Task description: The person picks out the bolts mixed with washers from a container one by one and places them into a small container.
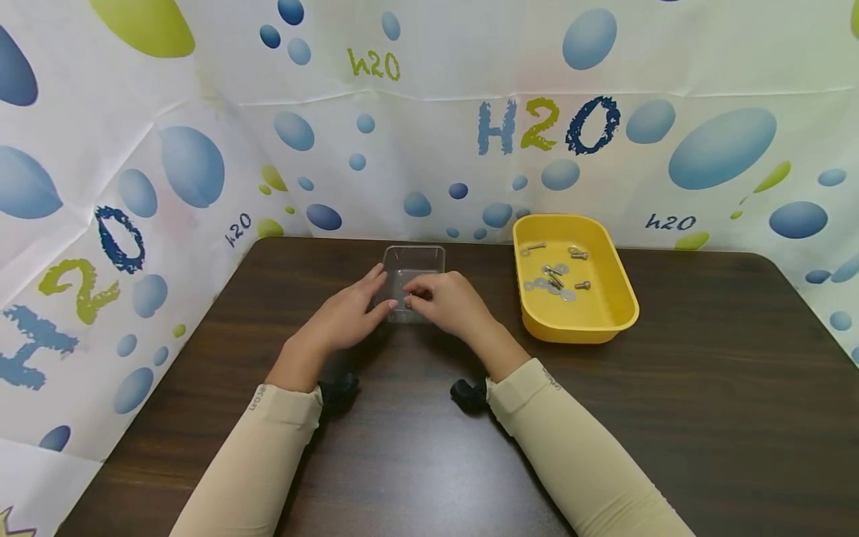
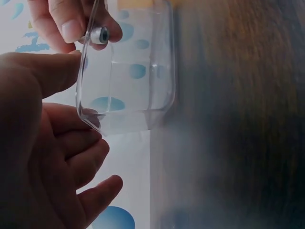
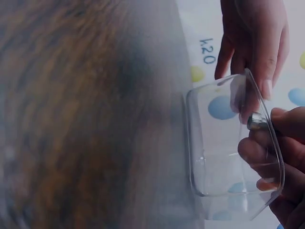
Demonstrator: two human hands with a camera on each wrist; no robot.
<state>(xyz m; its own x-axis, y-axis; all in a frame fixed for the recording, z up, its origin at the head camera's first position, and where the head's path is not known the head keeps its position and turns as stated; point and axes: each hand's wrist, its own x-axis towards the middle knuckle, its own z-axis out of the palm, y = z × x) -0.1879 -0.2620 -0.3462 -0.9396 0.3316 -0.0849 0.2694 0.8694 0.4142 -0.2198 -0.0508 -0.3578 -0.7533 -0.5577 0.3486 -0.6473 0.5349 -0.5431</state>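
A clear plastic container [image 1: 423,259] stands on the dark table, between the two hands. My right hand [image 1: 452,302] pinches a small metal bolt [image 3: 257,120] at the container's near edge; its round socket head [image 2: 99,35] shows in the left wrist view, while the shank is largely hidden by the fingers. My left hand [image 1: 349,313] rests against the container's left side, fingers fairly straight and spread, with the thumb near the rim. Through the clear wall, parts of the fingers show in both wrist views.
To the right stands a yellow bin [image 1: 580,334] holding several loose bolts [image 1: 582,285] and flat washers [image 1: 567,295]. Behind the table [image 1: 416,447] hangs a white sheet [image 1: 429,134] printed with blue drops and lettering.
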